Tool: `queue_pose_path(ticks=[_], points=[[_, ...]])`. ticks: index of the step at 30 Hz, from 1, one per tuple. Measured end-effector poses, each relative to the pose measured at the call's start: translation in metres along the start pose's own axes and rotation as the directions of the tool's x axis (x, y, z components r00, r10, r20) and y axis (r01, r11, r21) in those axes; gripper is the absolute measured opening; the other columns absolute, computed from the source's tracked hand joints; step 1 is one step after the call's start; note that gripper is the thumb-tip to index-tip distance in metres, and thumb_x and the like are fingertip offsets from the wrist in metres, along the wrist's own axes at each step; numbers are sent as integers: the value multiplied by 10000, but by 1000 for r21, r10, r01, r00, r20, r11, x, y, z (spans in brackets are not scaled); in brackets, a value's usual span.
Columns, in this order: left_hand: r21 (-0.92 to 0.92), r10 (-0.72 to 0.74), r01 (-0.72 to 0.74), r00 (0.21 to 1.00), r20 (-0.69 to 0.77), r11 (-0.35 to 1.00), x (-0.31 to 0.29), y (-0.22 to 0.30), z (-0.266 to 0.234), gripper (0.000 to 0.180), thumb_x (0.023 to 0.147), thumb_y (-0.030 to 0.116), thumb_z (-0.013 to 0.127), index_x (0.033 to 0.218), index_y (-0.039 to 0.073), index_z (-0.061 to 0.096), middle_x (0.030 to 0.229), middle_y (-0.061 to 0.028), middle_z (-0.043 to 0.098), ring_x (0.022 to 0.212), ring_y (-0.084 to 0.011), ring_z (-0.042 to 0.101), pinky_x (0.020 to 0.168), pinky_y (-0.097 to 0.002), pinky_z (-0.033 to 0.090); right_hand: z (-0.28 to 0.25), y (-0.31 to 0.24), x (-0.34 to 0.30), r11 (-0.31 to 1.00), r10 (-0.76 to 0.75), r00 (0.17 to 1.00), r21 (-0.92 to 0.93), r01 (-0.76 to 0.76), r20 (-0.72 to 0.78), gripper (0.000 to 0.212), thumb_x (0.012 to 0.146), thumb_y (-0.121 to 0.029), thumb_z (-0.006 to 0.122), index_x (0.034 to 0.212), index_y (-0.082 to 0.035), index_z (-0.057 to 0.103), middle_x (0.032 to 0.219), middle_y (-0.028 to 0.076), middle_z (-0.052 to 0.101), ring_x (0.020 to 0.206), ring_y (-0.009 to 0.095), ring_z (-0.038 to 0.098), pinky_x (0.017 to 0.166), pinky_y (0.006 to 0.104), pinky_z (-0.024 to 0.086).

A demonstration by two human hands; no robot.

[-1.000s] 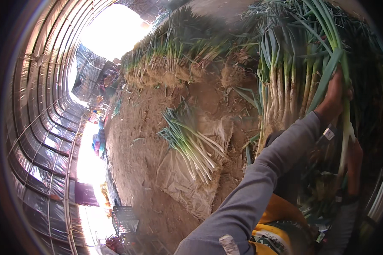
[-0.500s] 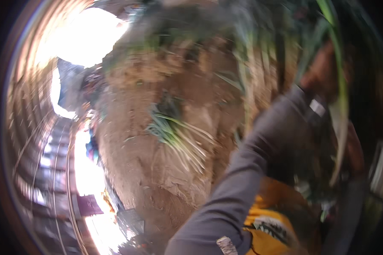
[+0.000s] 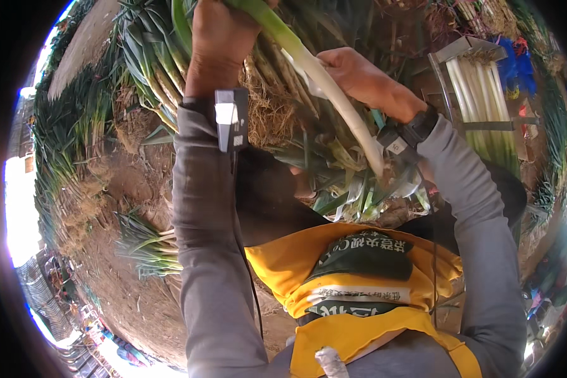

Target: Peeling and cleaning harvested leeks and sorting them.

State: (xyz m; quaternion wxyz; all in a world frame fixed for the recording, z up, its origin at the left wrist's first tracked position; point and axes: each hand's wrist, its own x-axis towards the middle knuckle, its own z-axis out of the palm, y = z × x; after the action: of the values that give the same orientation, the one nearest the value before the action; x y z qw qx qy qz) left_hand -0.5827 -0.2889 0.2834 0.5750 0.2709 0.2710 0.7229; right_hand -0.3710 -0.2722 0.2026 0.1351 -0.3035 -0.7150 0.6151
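Observation:
A long leek (image 3: 337, 94) slants down across the space between my hands, its green end up left and its white end low. My left hand (image 3: 223, 38) is closed round the green part near the upper edge. My right hand (image 3: 368, 82) is closed at the white stalk, its fingertips partly hidden behind it. A thin pale flap (image 3: 310, 82) shows beside the stalk, by the right fingertips. Below the leek's lower end lie loose leaf and skin scraps (image 3: 365, 201).
Piles of leeks with roots (image 3: 151, 57) lie at the upper left. A small leek bundle (image 3: 148, 246) rests on the soil at left. White stalks (image 3: 479, 88) sit in a metal-edged holder at right, near blue plastic (image 3: 509, 66). A yellow apron (image 3: 359, 290) covers my lap.
The view has swung to the right and steadied. Both forearms now show plainly, and the leek, upright at the right before, now slants between my hands.

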Motion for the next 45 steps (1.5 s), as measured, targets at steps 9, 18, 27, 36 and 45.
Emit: queue_pose_path(ticks=[9, 18, 27, 36, 45], points=[[79, 9, 3, 987, -159, 997, 0, -25, -11, 416, 1029, 448, 567, 1178, 60, 537, 922, -85, 578, 812, -208, 598, 758, -368, 541, 3, -14, 14, 980, -72, 951, -197, 13, -300, 318, 986, -279, 620, 996, 27, 704, 740, 126, 690, 643, 192, 657, 646, 385, 510], [92, 121, -113, 988, -95, 989, 10, 2, -14, 394, 1038, 473, 544, 1115, 88, 515, 789, -24, 561, 623, -103, 525, 599, -286, 488, -94, 39, 2, 555, -339, 798, -790, -258, -499, 255, 1001, -271, 563, 948, -60, 695, 810, 159, 708, 730, 337, 707, 654, 433, 565], [-47, 224, -222, 974, 39, 974, 23, 31, -50, 470, 1029, 542, 516, 1030, 74, 552, 698, 25, 514, 549, -79, 451, 543, -259, 426, 7, -13, -55, 965, -207, 972, -188, 185, -107, 333, 993, -207, 651, 1282, -43, 660, 998, 85, 696, 847, 163, 670, 729, 298, 549], [15, 336, -336, 939, -76, 942, 36, 41, -67, 591, 1019, 643, 423, 792, 111, 546, 564, 35, 421, 523, -130, 443, 541, -289, 423, 30, -28, -47, 957, -289, 944, -86, 278, -162, 221, 936, -128, 719, 1096, 23, 704, 947, 105, 720, 868, 174, 700, 760, 325, 559], [51, 323, -320, 943, -86, 946, 34, 41, -72, 515, 1045, 570, 444, 838, 110, 552, 591, 19, 472, 505, -128, 451, 510, -304, 431, 30, -34, -27, 966, -114, 992, -226, 122, 48, 181, 920, -164, 720, 994, 0, 709, 846, 104, 719, 762, 182, 679, 711, 323, 535]])
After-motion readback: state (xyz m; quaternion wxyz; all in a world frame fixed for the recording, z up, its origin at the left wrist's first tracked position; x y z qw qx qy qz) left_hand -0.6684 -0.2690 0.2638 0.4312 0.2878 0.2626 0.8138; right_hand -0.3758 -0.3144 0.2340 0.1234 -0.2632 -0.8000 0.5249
